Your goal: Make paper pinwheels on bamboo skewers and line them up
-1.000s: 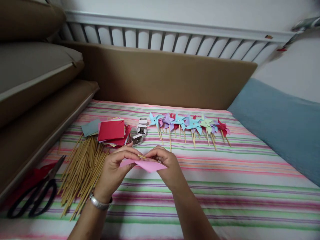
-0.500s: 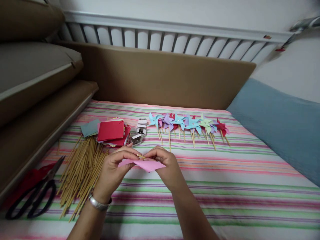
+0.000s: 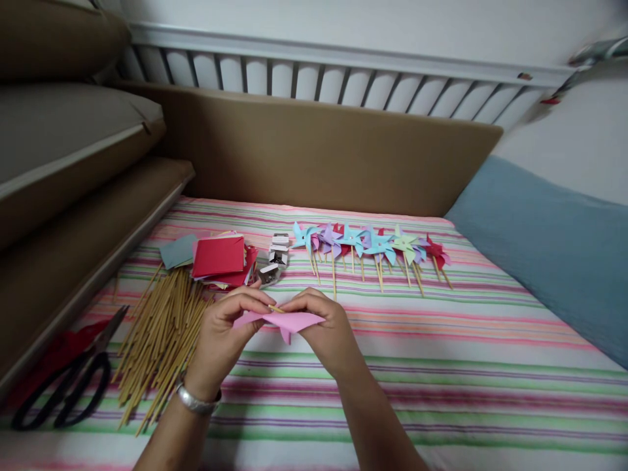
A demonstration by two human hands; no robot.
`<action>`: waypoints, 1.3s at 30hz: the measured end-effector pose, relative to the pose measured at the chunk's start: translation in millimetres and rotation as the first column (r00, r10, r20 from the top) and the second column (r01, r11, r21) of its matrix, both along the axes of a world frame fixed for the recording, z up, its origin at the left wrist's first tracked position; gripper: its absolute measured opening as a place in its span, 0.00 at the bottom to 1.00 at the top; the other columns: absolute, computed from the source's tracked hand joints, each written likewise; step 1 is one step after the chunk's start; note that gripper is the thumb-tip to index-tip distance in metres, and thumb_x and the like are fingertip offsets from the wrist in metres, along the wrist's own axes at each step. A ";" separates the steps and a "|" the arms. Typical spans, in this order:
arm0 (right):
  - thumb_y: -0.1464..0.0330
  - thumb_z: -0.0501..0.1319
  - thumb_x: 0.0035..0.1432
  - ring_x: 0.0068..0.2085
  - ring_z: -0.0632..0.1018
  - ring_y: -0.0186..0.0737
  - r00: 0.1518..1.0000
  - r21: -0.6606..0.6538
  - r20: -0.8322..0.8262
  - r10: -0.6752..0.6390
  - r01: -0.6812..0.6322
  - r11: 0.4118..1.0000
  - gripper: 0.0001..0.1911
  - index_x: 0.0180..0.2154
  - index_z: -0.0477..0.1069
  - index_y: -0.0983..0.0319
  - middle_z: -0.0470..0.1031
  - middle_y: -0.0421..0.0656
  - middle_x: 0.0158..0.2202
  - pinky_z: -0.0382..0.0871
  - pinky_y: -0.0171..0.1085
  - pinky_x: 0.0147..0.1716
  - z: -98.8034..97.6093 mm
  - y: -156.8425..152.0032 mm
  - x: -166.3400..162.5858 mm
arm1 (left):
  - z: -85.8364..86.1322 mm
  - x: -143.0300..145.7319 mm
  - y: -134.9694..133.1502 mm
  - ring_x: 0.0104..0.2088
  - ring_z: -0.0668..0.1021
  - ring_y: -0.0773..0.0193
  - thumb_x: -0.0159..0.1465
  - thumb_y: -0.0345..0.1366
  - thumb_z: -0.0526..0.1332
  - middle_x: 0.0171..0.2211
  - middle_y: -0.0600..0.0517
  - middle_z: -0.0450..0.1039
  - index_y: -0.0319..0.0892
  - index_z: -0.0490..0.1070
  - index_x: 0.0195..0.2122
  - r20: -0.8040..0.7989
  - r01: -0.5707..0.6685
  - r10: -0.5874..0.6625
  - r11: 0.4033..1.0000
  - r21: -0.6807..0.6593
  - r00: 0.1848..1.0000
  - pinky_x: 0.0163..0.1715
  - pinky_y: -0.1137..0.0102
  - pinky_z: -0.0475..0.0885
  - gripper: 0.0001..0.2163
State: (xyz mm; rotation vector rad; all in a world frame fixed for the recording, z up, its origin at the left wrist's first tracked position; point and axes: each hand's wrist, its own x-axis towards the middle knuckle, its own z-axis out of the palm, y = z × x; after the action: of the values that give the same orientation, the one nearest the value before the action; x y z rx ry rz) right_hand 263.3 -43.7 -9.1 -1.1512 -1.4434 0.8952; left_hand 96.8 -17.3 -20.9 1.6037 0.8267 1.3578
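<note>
Between my hands is a pink paper pinwheel (image 3: pixel 294 320), held above the striped cloth with its blades facing down and toward me. My left hand (image 3: pixel 230 325) is closed on its left side, thumb beneath the paper. On the other side, my right hand (image 3: pixel 321 320) pinches the paper, its fingers bent over the top. A short piece of wooden stick (image 3: pixel 276 309) shows between the fingertips of both hands, against the back of the paper. The rest of that stick is hidden by the fingers.
Finished pinwheels (image 3: pixel 380 243) lie in a row at the back. Left of my hands are a heap of wooden sticks (image 3: pixel 161 333), coloured paper squares (image 3: pixel 218 256), small boxes (image 3: pixel 279 252) and black-handled scissors (image 3: pixel 73 386). Brown cushions (image 3: pixel 88 209) border the left side.
The pink paper has tipped in my fingers, so a folded blade now hangs below it. My hands stay in nearly the same place.
</note>
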 end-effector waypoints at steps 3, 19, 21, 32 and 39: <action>0.76 0.64 0.47 0.33 0.75 0.38 1.000 0.015 0.002 0.012 -0.012 1.000 0.09 0.30 0.79 0.57 0.74 0.41 0.29 0.68 0.36 0.34 -1.3 0.1 0.6 | -0.6 0.1 0.0 0.34 0.78 0.61 0.53 0.32 0.66 0.29 0.52 0.77 0.44 0.76 0.26 -0.001 -0.006 0.006 1.000 0.015 1.000 0.54 0.56 0.64 0.01; 0.79 0.63 0.46 0.32 0.74 0.36 0.999 -0.020 -0.027 -0.039 0.038 0.999 0.09 0.28 0.77 0.59 0.73 0.40 0.28 0.66 0.34 0.32 -2.7 0.9 -2.3 | -8.9 -2.4 3.4 0.35 0.77 0.65 0.54 0.29 0.66 0.30 0.55 0.76 0.46 0.76 0.28 0.025 0.042 -0.042 0.999 0.000 0.999 0.57 0.58 0.60 0.04; 0.78 0.62 0.47 0.32 0.74 0.36 0.999 -0.035 -0.033 -0.036 0.035 0.999 0.09 0.28 0.77 0.60 0.73 0.40 0.28 0.66 0.34 0.32 -2.3 0.9 -2.1 | -8.2 -2.4 3.1 0.35 0.77 0.64 0.54 0.29 0.66 0.29 0.55 0.76 0.46 0.76 0.28 0.013 0.042 -0.042 0.999 -0.007 0.999 0.57 0.58 0.60 0.04; 0.71 0.65 0.48 0.29 0.73 0.36 0.995 -0.057 -0.098 -0.026 0.020 0.998 0.02 0.27 0.77 0.61 0.70 0.41 0.27 0.66 0.34 0.25 -3.9 0.3 -2.1 | -2.4 0.4 0.5 0.32 0.79 0.64 0.55 0.30 0.64 0.29 0.54 0.79 0.45 0.76 0.29 -0.084 0.064 -0.057 0.994 0.084 0.995 0.57 0.56 0.59 0.04; 0.70 0.66 0.48 0.28 0.73 0.35 0.992 -0.053 -0.128 -0.006 -0.001 0.999 0.02 0.28 0.76 0.60 0.69 0.41 0.28 0.66 0.33 0.24 -7.3 1.5 -2.4 | -3.0 0.3 0.1 0.34 0.79 0.64 0.55 0.30 0.65 0.31 0.54 0.79 0.47 0.77 0.29 -0.068 0.036 -0.030 0.995 0.093 0.997 0.56 0.57 0.61 0.04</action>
State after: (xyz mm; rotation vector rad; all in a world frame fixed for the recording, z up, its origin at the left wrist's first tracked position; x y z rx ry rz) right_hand 260.9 -42.2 -16.5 -1.1137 -1.3211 0.9929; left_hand 97.1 -17.2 -23.9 1.7368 0.7822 1.3436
